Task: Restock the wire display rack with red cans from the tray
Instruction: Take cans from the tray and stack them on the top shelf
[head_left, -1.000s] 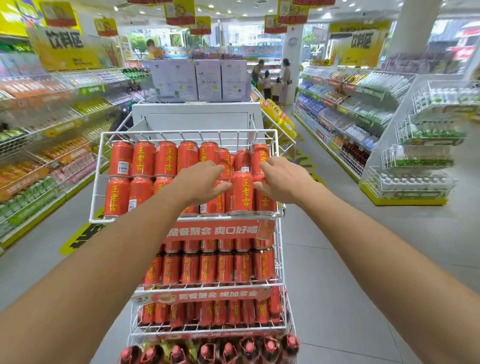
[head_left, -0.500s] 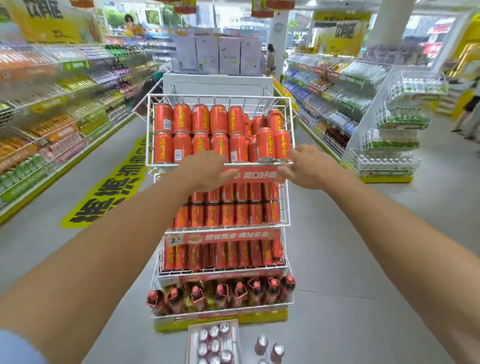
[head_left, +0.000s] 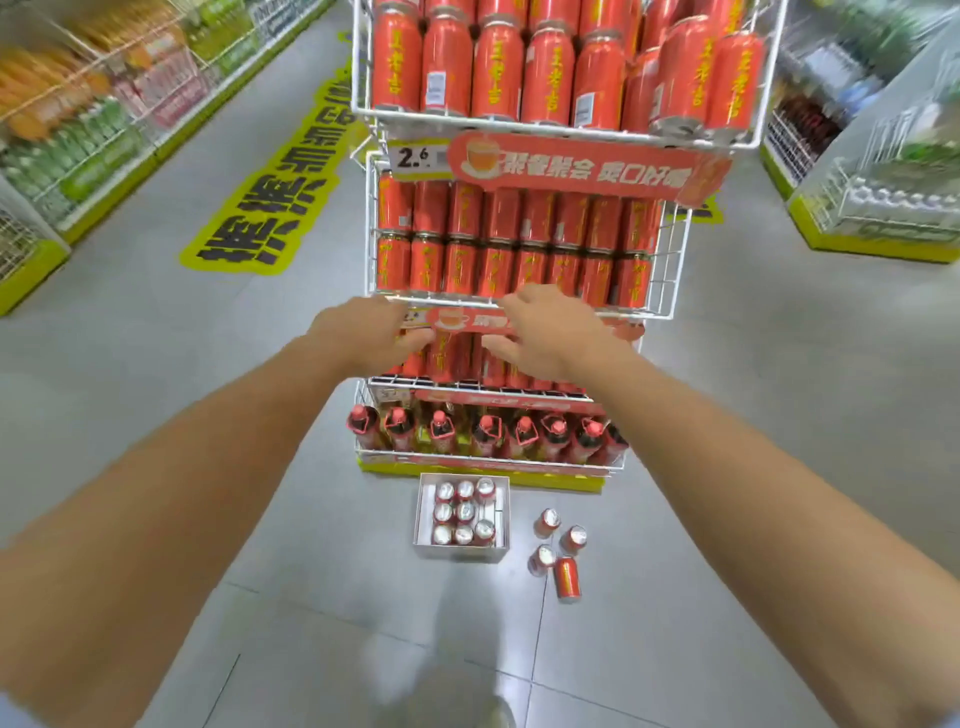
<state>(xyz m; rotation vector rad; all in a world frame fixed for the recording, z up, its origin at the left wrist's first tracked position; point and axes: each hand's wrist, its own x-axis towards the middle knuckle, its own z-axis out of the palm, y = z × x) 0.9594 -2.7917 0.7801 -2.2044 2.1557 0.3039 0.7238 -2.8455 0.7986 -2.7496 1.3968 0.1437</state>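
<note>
The white wire display rack (head_left: 670, 270) stands in front of me, its tiers packed with red cans (head_left: 498, 73). On the floor at its foot sits a white tray (head_left: 421, 519) holding several red cans seen from above. Beside it are loose red cans (head_left: 566, 577), some upright and one lying down. My left hand (head_left: 363, 332) and my right hand (head_left: 545, 332) hover empty in front of the third tier, fingers relaxed and spread. Neither hand holds a can.
Red-capped bottles (head_left: 488, 431) fill the rack's bottom tier on a yellow base. Stocked shelves (head_left: 78, 130) line the aisle at left and a second rack with a yellow base (head_left: 872, 244) stands at right. A yellow floor sticker (head_left: 270, 197) lies at left. My foot (head_left: 467, 706) shows below.
Both hands left the cans of the top tier and dropped in front of the third tier. My view tilted down, bringing the tray and loose cans on the floor into sight.
</note>
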